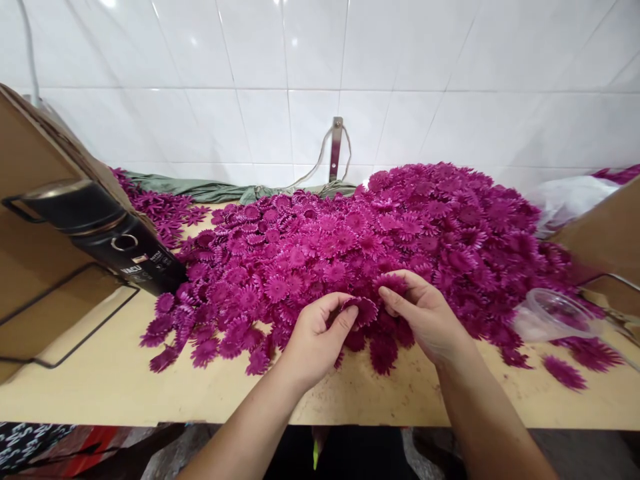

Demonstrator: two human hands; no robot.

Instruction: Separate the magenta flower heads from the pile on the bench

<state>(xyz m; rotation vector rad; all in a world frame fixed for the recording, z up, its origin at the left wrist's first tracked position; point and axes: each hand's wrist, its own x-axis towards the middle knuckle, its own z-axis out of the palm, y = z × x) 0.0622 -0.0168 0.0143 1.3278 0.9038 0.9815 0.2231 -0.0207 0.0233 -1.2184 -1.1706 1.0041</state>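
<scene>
My left hand (320, 333) pinches a magenta artificial flower head (366, 312) between thumb and fingers, its petals facing right. Just to the right and slightly higher, my right hand (425, 313) grips a second magenta flower head (393, 283) by its edge. The two blooms are close together at the front of a large heap of magenta flower heads (325, 240) spread over the table. One flower head (384, 352) lies on the table just below my hands.
A black vacuum flask (120, 233) leans beside a cardboard box (40, 187) at left. On the right are a clear plastic cup (555, 313), another cardboard box (610, 233) and loose petals (564, 372). Green cloth (190, 188) lies along the tiled wall (310, 53) below a metal bracket (336, 150).
</scene>
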